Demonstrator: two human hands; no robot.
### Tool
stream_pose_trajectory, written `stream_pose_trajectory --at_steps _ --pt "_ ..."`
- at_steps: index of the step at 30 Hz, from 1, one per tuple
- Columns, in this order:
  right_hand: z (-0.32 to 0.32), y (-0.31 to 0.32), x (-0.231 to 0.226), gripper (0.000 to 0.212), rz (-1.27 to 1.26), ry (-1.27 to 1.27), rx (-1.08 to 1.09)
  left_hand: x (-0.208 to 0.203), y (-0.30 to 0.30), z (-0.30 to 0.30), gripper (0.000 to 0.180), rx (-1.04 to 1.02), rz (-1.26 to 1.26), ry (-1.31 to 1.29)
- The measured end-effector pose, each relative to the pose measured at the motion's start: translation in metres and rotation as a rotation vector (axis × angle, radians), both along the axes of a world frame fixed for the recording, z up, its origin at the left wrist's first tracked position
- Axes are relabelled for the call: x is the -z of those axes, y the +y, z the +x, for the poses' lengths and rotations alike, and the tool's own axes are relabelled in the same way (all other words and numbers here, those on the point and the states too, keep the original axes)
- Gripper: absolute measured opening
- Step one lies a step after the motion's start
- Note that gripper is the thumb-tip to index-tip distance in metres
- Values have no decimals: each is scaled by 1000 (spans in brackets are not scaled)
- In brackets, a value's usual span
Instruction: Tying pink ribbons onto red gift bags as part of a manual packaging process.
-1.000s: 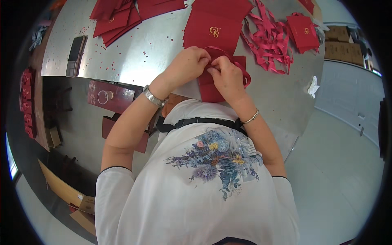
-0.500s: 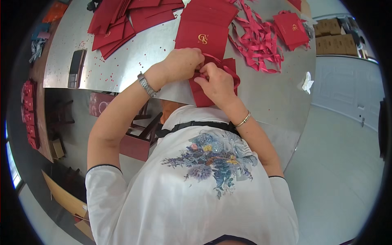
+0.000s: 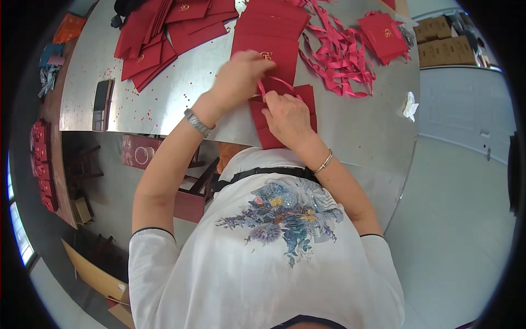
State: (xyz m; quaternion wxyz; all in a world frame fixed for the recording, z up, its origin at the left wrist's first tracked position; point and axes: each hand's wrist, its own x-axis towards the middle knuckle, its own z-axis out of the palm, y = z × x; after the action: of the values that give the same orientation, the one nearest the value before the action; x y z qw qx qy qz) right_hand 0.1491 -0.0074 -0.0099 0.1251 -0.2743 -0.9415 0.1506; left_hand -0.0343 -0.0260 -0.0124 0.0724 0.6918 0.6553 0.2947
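Note:
A red paper bag (image 3: 261, 122) lies flat at the table's near edge, in front of my body. My right hand (image 3: 287, 118) is closed over it, pinching a red ribbon (image 3: 282, 82) that arches above the bag. My left hand (image 3: 238, 77) hovers at the upper left of the bag, near the ribbon's left side. Its fingers are smeared by motion, so I cannot make out whether they hold anything. Just beyond both hands, a stack of red bags (image 3: 268, 27) with gold lettering is fanned out.
Loose red ribbons (image 3: 339, 60) are heaped right of the stack, beside more red bags (image 3: 382, 37). Other red pieces (image 3: 145, 60) spread at the far left. A phone (image 3: 102, 104) and a crumpled white tissue (image 3: 410, 107) lie on the metal table (image 3: 372, 126). Cardboard boxes (image 3: 446, 52) stand far right.
My left hand has moved up and away from my right hand, which stays at the bag. The ribbon now stands as a visible arch between them. More of the bag shows.

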Motion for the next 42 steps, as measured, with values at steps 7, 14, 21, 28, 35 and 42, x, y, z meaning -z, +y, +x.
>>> stream_pose_trajectory --at_steps 7,14,21,28,35,42 --pt "5 -5 -6 23 17 49 -13 12 22 20 12 37 -164 31" --pt "1 -11 -5 22 26 -104 27 26 32 38 9 -288 -47 -154" --pt "47 -3 1 64 6 269 262 26 34 28 10 -283 -35 -165" --pt "60 4 36 71 -137 -9 267 27 35 23 11 -295 -78 -80" --pt "58 4 29 67 -143 -61 256 21 38 10 12 -478 -188 -56" --pt "65 8 40 65 -228 239 295 18 -2 5 28 -527 86 -366"
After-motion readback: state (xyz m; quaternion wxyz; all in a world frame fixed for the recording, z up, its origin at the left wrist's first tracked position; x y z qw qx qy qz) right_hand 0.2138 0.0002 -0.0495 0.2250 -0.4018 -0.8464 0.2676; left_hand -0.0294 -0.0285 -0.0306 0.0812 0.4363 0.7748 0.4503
